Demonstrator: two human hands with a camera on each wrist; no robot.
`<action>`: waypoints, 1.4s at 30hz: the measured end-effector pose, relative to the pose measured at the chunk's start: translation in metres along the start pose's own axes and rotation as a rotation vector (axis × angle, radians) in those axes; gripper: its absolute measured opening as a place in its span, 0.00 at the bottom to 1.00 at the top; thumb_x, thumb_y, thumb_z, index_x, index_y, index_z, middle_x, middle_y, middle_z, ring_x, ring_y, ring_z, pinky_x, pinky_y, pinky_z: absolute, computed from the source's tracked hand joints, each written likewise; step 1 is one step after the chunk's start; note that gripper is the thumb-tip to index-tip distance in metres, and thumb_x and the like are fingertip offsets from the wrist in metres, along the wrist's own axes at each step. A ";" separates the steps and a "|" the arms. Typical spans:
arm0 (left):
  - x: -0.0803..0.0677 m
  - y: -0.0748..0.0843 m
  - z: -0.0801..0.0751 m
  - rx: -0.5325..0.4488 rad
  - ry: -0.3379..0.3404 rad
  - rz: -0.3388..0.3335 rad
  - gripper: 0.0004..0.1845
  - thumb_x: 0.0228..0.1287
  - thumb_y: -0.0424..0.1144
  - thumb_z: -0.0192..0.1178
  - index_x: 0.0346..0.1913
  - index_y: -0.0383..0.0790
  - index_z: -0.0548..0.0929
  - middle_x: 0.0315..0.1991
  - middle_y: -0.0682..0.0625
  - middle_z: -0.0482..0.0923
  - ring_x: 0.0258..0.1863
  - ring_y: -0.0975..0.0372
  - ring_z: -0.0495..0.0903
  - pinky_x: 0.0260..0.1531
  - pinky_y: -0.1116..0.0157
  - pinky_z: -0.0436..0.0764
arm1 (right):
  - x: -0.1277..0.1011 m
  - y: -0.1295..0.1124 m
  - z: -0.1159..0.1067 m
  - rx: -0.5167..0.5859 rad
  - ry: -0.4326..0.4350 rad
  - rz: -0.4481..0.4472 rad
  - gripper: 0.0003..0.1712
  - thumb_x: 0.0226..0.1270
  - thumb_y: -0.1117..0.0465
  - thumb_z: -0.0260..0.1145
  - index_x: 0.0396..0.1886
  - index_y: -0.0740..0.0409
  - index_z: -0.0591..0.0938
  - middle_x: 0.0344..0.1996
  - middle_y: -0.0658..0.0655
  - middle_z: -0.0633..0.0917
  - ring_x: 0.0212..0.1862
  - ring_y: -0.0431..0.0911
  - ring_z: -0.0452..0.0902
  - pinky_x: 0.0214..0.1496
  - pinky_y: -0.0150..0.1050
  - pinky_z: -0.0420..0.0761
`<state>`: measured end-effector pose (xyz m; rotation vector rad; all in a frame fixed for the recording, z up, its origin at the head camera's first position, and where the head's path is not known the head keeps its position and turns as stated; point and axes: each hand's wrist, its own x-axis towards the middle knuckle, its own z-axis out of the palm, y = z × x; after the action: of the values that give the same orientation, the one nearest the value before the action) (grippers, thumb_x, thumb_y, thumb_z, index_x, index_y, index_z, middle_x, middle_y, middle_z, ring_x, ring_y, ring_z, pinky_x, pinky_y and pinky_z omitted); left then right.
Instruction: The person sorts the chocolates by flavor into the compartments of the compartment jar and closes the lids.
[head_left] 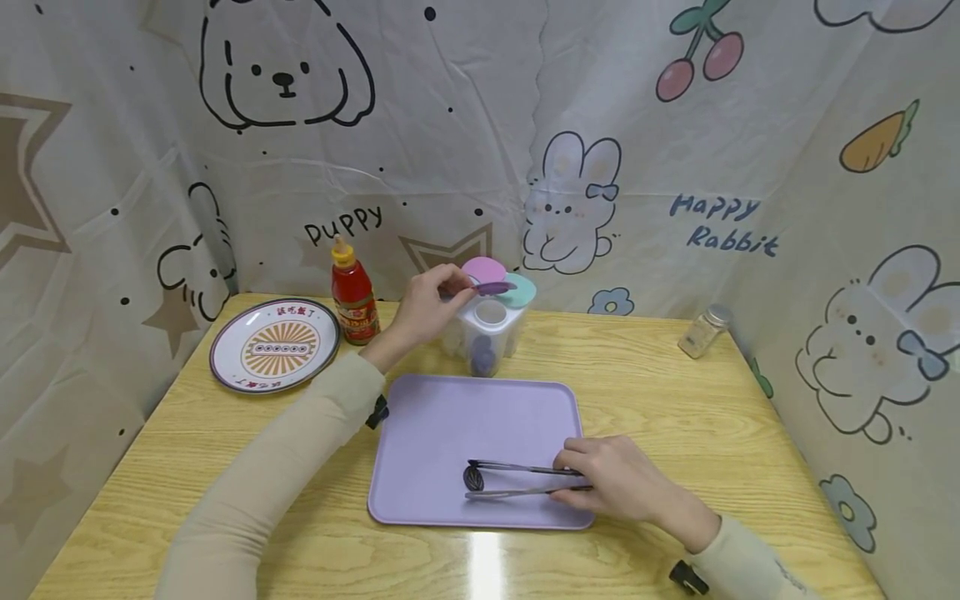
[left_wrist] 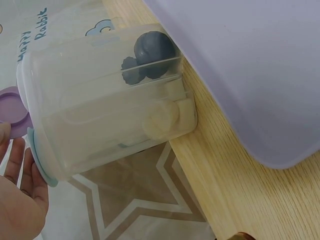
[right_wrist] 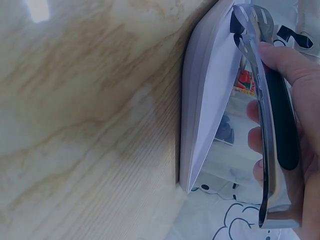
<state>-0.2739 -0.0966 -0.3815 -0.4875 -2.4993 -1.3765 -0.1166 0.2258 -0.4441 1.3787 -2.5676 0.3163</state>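
Holding the purple lid point(head_left: 495, 288) of the clear container point(head_left: 486, 333) between thumb and fingertips, the left hand point(head_left: 429, 310) has it pinched and lifted at the container's top, with a pink lid point(head_left: 483, 269) and a teal lid point(head_left: 522, 287) standing open beside it. Container sits on the wooden table point(head_left: 675, 417) just behind the far edge of the lilac tray point(head_left: 450, 417); the left wrist view shows dark round pieces point(left_wrist: 152, 50) in 1 compartment and pale pieces point(left_wrist: 162, 119) in another.

Right hand point(head_left: 622, 483) lies on the tray with fingers curled round the handle end of the metal tongs point(head_left: 517, 480); the 2 arms are slightly apart, tips resting on the tray near its middle.

Risks, as judged:
1. Lid grip is a light pinch high on a tall, narrow container; any sideways pull could tip it toward the sauce bottle point(head_left: 353, 302) or onto the tray and spill the pieces
2. Tongs are held far back; the tips may wander or scissor, so a round, smooth piece could slip out
3. Compartment mouth looks narrow; tips may catch on its rim
4. Plate point(head_left: 274, 344) and small jar point(head_left: 703, 332) stand well apart, so little hazard there
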 end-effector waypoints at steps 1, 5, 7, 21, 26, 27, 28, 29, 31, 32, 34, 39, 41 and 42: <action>0.000 0.000 0.000 -0.002 0.000 0.001 0.05 0.72 0.37 0.68 0.46 0.39 0.86 0.46 0.43 0.88 0.46 0.53 0.84 0.53 0.57 0.83 | 0.000 0.000 0.000 0.002 -0.004 0.001 0.15 0.59 0.43 0.80 0.34 0.44 0.85 0.25 0.40 0.81 0.25 0.24 0.62 0.25 0.19 0.61; 0.000 0.000 0.000 -0.006 0.001 0.004 0.05 0.72 0.36 0.68 0.46 0.39 0.86 0.45 0.43 0.88 0.46 0.53 0.84 0.53 0.56 0.83 | 0.002 0.000 0.000 0.009 -0.021 0.007 0.14 0.59 0.44 0.80 0.34 0.44 0.85 0.25 0.41 0.81 0.25 0.24 0.61 0.25 0.19 0.61; 0.000 0.000 0.000 -0.004 0.002 0.003 0.05 0.72 0.36 0.68 0.46 0.39 0.86 0.45 0.43 0.88 0.46 0.54 0.84 0.53 0.56 0.83 | 0.003 0.001 -0.001 0.003 -0.027 0.008 0.14 0.59 0.45 0.81 0.34 0.45 0.85 0.25 0.41 0.81 0.24 0.25 0.61 0.24 0.19 0.60; -0.001 0.000 -0.001 0.008 -0.002 -0.011 0.06 0.73 0.37 0.68 0.46 0.40 0.85 0.45 0.44 0.88 0.46 0.54 0.84 0.52 0.58 0.83 | 0.007 0.006 -0.002 -0.023 -0.027 -0.003 0.13 0.60 0.46 0.80 0.34 0.44 0.85 0.25 0.41 0.81 0.24 0.26 0.61 0.24 0.20 0.60; 0.000 0.000 -0.001 0.005 0.009 0.007 0.05 0.72 0.37 0.69 0.45 0.39 0.86 0.44 0.43 0.88 0.44 0.54 0.84 0.50 0.59 0.82 | 0.012 0.006 0.000 -0.014 -0.045 -0.007 0.12 0.62 0.47 0.79 0.33 0.43 0.85 0.25 0.41 0.79 0.24 0.26 0.60 0.23 0.20 0.59; 0.000 0.000 -0.001 0.003 0.012 0.010 0.05 0.72 0.36 0.69 0.44 0.39 0.86 0.43 0.43 0.88 0.44 0.54 0.84 0.50 0.60 0.82 | 0.013 0.006 0.000 -0.009 -0.050 -0.006 0.11 0.62 0.47 0.79 0.33 0.43 0.85 0.25 0.41 0.79 0.24 0.26 0.60 0.23 0.20 0.58; 0.000 0.000 -0.001 0.000 0.015 0.014 0.05 0.71 0.36 0.69 0.44 0.38 0.86 0.43 0.43 0.88 0.43 0.54 0.84 0.49 0.60 0.82 | 0.014 0.006 0.000 -0.004 -0.054 -0.005 0.11 0.62 0.48 0.79 0.33 0.43 0.85 0.24 0.41 0.79 0.24 0.26 0.60 0.23 0.20 0.58; 0.000 0.000 -0.001 -0.002 0.018 0.017 0.05 0.71 0.36 0.69 0.44 0.38 0.86 0.42 0.43 0.88 0.43 0.54 0.84 0.49 0.60 0.82 | 0.015 0.007 0.000 0.004 -0.060 -0.003 0.11 0.62 0.48 0.79 0.33 0.44 0.85 0.24 0.41 0.79 0.24 0.26 0.60 0.23 0.19 0.58; 0.000 0.000 -0.001 -0.002 0.020 0.019 0.05 0.71 0.36 0.69 0.44 0.38 0.86 0.42 0.43 0.88 0.43 0.54 0.84 0.48 0.60 0.82 | 0.016 0.007 0.000 0.015 -0.071 0.001 0.10 0.63 0.48 0.79 0.33 0.43 0.84 0.24 0.41 0.79 0.24 0.26 0.60 0.23 0.19 0.58; 0.000 0.000 -0.001 -0.001 0.019 0.019 0.05 0.71 0.36 0.69 0.44 0.38 0.86 0.42 0.43 0.88 0.43 0.54 0.84 0.48 0.60 0.82 | 0.016 0.007 0.000 0.019 -0.076 0.003 0.10 0.63 0.49 0.79 0.33 0.43 0.85 0.24 0.41 0.80 0.24 0.25 0.60 0.23 0.19 0.59; 0.000 0.000 -0.001 0.002 0.017 0.017 0.05 0.71 0.36 0.69 0.44 0.38 0.86 0.43 0.43 0.88 0.43 0.54 0.84 0.49 0.60 0.82 | 0.017 0.008 0.000 0.027 -0.080 0.005 0.10 0.63 0.49 0.78 0.33 0.43 0.85 0.25 0.40 0.80 0.24 0.25 0.61 0.23 0.18 0.59; 0.000 0.001 0.000 0.007 0.010 0.009 0.05 0.72 0.36 0.69 0.45 0.39 0.86 0.44 0.44 0.88 0.44 0.54 0.84 0.49 0.60 0.82 | 0.016 0.010 0.000 0.023 -0.052 -0.014 0.10 0.62 0.50 0.79 0.32 0.43 0.85 0.24 0.40 0.80 0.24 0.25 0.61 0.24 0.18 0.60; 0.000 0.000 0.000 0.007 0.008 0.007 0.05 0.72 0.37 0.69 0.45 0.39 0.86 0.44 0.44 0.88 0.44 0.54 0.84 0.50 0.59 0.82 | 0.015 0.012 0.000 0.014 -0.029 -0.024 0.10 0.61 0.51 0.80 0.32 0.44 0.84 0.24 0.41 0.80 0.24 0.24 0.61 0.24 0.18 0.60; 0.000 0.000 0.000 0.006 0.007 0.007 0.05 0.72 0.37 0.69 0.45 0.39 0.86 0.44 0.44 0.88 0.44 0.54 0.84 0.50 0.59 0.82 | 0.014 0.013 -0.001 0.008 -0.015 -0.028 0.10 0.60 0.52 0.80 0.32 0.44 0.84 0.24 0.41 0.80 0.24 0.24 0.61 0.24 0.18 0.60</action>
<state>-0.2734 -0.0965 -0.3812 -0.4886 -2.4933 -1.3648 -0.1352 0.2221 -0.4406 1.4234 -2.5596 0.3138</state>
